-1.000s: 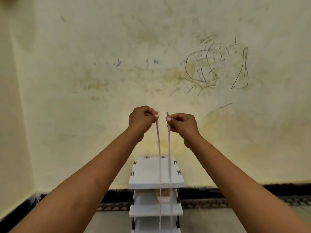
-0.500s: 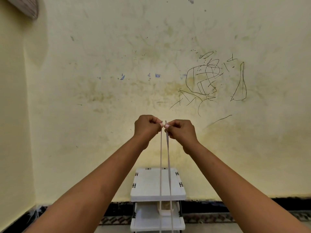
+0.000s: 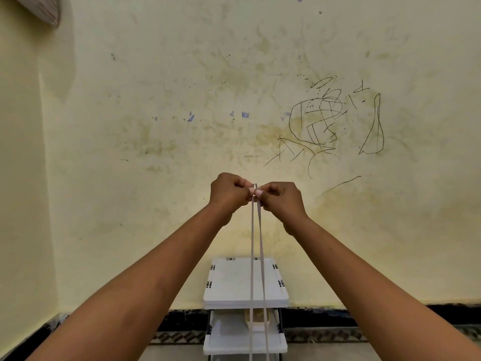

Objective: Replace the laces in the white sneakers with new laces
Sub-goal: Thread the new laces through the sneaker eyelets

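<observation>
Both arms are stretched out in front of me, raised before the wall. My left hand pinches one tip of a pale lace, and my right hand pinches the other tip. The two tips stand side by side, almost touching, between my thumbs. Both strands hang straight down together and run out of the bottom of the frame. No sneaker is in view.
A white plastic shelf rack stands against the stained, scribbled yellow wall, directly below my hands. A small cream object lies on its second shelf. A dark skirting strip runs along the floor line.
My hands have come together, so the two lace tips went from a small gap apart to side by side. The view has tilted upward a little.
</observation>
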### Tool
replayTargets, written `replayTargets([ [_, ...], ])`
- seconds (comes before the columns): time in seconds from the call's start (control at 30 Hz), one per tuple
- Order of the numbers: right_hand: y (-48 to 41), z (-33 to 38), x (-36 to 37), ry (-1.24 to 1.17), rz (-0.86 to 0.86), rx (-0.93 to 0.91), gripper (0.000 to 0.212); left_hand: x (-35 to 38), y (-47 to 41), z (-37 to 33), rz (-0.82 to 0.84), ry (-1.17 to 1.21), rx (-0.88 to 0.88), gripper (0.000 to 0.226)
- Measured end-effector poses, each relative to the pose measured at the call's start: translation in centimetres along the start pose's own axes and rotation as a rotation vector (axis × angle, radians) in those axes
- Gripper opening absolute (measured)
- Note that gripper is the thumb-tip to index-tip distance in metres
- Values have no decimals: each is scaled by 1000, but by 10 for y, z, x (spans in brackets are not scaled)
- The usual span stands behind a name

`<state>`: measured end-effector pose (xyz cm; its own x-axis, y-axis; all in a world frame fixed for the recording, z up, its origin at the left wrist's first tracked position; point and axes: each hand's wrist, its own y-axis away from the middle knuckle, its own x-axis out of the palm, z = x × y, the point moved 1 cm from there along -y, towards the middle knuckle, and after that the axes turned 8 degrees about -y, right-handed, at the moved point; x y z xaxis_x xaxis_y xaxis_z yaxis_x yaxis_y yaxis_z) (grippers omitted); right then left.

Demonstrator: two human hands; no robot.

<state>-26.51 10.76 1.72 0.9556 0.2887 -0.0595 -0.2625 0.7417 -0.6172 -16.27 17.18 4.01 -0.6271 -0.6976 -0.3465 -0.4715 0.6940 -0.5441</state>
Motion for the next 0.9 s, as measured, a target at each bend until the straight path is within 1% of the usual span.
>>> replayTargets([
  [0.1, 0, 1, 0, -2, 13, -1, 8, -1, 0, 1, 5, 11, -9, 5],
  [0.17, 1, -2, 1, -20, 13, 34, 9, -1, 1, 4, 6, 18, -14, 2],
  [0.27, 13, -13, 2, -121, 23, 158, 13, -3, 7, 16, 13, 21, -51, 3],
  [0.33, 29, -25, 8, -192, 62, 257, 12, -4, 14, 31, 28, 28, -107, 5],
  [0.5, 81, -61, 31, -256, 282, 413, 15, 1, 41, 84, 45, 20, -213, 16],
  [0.6, 119, -93, 38, -286, 459, 539, 14, 13, 63, 121, 91, -4, -275, 19],
  [0.67, 146, -125, 40, -240, 572, 655, 14, 24, 79, 150, 136, -21, -327, 20],
  [0.7, 155, -142, 39, -192, 599, 703, 16, 29, 83, 163, 154, -28, -341, 20],
  [0.77, 179, -181, 36, -116, 565, 790, 19, 43, 99, 193, 192, -43, -384, 21],
  [0.83, 201, -222, 29, -70, 482, 869, 20, 61, 115, 225, 257, -66, -434, 21],
  [0.9, 219, -261, 20, -10, 414, 907, 22, 80, 130, 254, 307, -85, -469, 21],
])
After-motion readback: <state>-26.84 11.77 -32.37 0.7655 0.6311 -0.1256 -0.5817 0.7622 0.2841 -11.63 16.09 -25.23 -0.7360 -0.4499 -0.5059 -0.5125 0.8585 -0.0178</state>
